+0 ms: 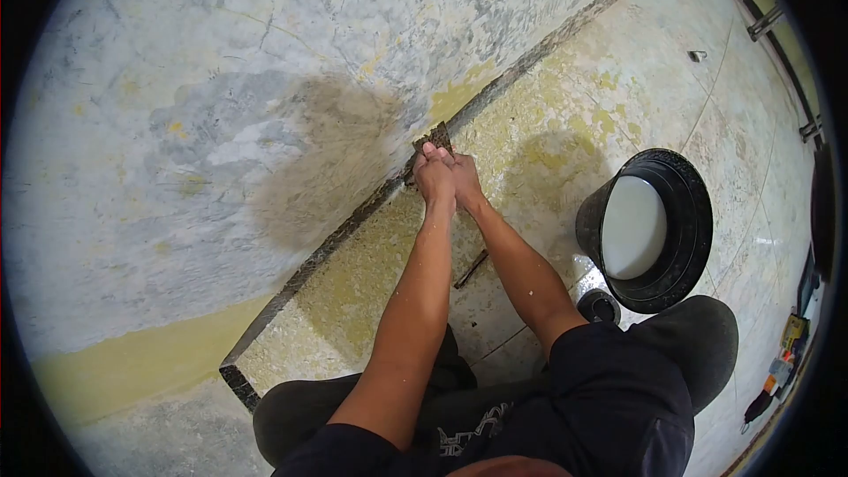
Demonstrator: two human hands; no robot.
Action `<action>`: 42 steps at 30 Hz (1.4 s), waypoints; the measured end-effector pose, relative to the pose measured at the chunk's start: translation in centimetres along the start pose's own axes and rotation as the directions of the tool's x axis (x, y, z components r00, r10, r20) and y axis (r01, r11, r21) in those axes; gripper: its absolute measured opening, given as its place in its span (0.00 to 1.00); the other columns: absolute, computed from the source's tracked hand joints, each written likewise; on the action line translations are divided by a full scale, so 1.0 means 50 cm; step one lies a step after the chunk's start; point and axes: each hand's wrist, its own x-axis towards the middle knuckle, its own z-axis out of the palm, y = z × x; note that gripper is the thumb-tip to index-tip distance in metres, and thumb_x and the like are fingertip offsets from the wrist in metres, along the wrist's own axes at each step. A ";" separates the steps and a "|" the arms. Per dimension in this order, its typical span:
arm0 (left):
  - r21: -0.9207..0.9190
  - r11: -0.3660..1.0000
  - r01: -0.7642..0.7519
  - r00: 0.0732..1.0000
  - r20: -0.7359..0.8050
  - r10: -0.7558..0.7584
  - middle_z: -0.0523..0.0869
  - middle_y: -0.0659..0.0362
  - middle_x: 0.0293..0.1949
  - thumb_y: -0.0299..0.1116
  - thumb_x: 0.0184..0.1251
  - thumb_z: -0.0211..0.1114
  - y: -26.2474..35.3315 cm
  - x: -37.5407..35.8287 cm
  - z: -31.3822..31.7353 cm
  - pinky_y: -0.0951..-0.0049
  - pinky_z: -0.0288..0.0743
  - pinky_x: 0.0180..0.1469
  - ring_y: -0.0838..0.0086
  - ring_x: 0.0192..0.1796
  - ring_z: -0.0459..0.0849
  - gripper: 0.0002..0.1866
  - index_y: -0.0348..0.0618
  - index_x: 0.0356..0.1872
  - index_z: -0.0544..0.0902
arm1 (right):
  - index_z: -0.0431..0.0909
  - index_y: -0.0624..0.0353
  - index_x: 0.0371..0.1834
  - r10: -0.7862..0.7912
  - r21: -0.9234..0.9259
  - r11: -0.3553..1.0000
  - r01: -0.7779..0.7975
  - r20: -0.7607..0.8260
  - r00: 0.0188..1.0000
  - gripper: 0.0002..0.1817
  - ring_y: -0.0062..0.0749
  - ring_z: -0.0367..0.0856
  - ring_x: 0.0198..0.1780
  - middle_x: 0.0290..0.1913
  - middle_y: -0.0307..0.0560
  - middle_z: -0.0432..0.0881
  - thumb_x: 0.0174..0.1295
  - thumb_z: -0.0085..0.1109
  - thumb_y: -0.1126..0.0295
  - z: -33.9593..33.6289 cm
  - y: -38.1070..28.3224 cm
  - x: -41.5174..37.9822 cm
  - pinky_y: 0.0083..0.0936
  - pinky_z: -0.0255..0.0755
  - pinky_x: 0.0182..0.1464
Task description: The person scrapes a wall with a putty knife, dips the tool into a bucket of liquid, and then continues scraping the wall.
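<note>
Both hands are together at the foot of the wall, in the middle of the view. My left hand [433, 174] has its fingers closed on a dark, speckled flat piece [436, 136], which lies against the dark skirting strip [353, 221]. Pressed close beside it, my right hand [465, 180] is closed too, its fingers partly hidden behind the left one; what they grip, if anything, cannot be made out. Yellowish paint flakes cover the floor [539, 97] around them. A thin dark tool [471, 269] lies on the floor below the hands.
A black bucket [698, 221] with whitish liquid stands to the right, near my knee. Next to it is a small dark round object [599, 306]. The patchy wall [221, 53] rises at the left. Several tools [777, 371] lie at the far right edge.
</note>
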 end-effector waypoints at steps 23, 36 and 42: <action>0.397 0.913 -0.092 0.982 -0.115 0.149 0.83 0.48 0.31 0.46 0.76 0.50 0.030 -0.010 0.019 0.62 0.72 0.40 0.61 0.34 0.80 0.23 0.32 0.32 0.79 | 0.80 0.66 0.28 0.096 0.327 0.939 -0.105 0.043 0.994 0.20 0.23 0.74 0.27 0.27 0.40 0.80 0.68 0.57 0.57 0.022 0.019 0.008 0.25 0.70 0.29; 0.120 0.991 0.061 0.997 -0.060 -0.054 0.83 0.55 0.41 0.44 0.78 0.48 0.012 -0.011 0.008 0.69 0.75 0.42 0.71 0.40 0.80 0.21 0.32 0.46 0.78 | 0.81 0.74 0.41 0.173 0.036 0.985 -0.171 -0.091 0.981 0.28 0.43 0.84 0.39 0.36 0.62 0.85 0.64 0.59 0.51 -0.003 -0.026 -0.026 0.34 0.75 0.42; -0.235 0.957 0.169 0.985 0.068 -0.157 0.80 0.59 0.34 0.39 0.78 0.48 -0.013 0.020 0.018 0.72 0.74 0.40 0.73 0.35 0.78 0.16 0.35 0.42 0.76 | 0.81 0.74 0.35 0.024 -0.368 0.927 -0.067 -0.120 0.992 0.31 0.60 0.83 0.39 0.33 0.72 0.81 0.63 0.54 0.47 -0.034 -0.048 -0.008 0.43 0.74 0.42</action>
